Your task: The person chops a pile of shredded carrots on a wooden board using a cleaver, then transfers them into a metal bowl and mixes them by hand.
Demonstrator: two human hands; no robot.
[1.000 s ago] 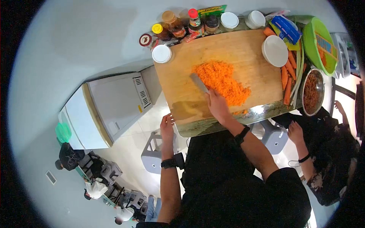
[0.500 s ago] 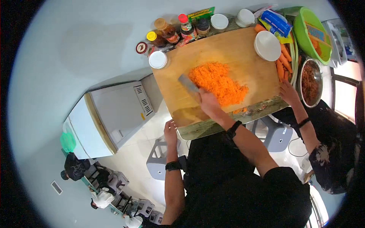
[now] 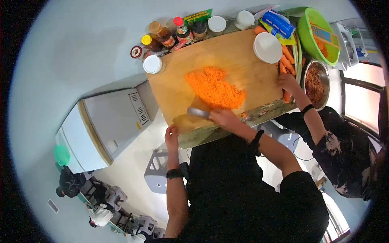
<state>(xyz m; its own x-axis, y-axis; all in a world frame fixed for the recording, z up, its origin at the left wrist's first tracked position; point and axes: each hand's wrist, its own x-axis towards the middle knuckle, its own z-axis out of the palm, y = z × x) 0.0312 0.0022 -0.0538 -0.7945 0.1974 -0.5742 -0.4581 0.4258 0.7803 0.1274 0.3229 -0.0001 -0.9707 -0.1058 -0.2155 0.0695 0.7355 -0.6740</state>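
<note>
Chopped carrot on a big wooden board, with a knife held at the near side.

On the far left we see a white box [image 3: 109, 121] standing low beside the tabletop [image 3: 194, 139], and a white lid [image 3: 152, 64] sits at the far left corner of the wooden board [image 3: 243, 48]. The left hand [image 3: 172, 135] touches the near edge of the tabletop and holds no thing; we cannot tell if its fingers curl round the edge. The right hand [image 3: 221, 117] is wrapped tight round the handle of the knife [image 3: 196, 112]. The blade points left, over the board. The chopped carrot [image 3: 214, 89] lies in a heap in the middle of the board, just past the knife. Further right, a white bowl [image 3: 267, 47] sits on the board. Another person's hand [image 3: 288, 83] touches the whole carrots [image 3: 287, 56] at the board's right edge. Beside them stand a metal bowl [image 3: 314, 83] and a green bowl [image 3: 318, 34].
</note>
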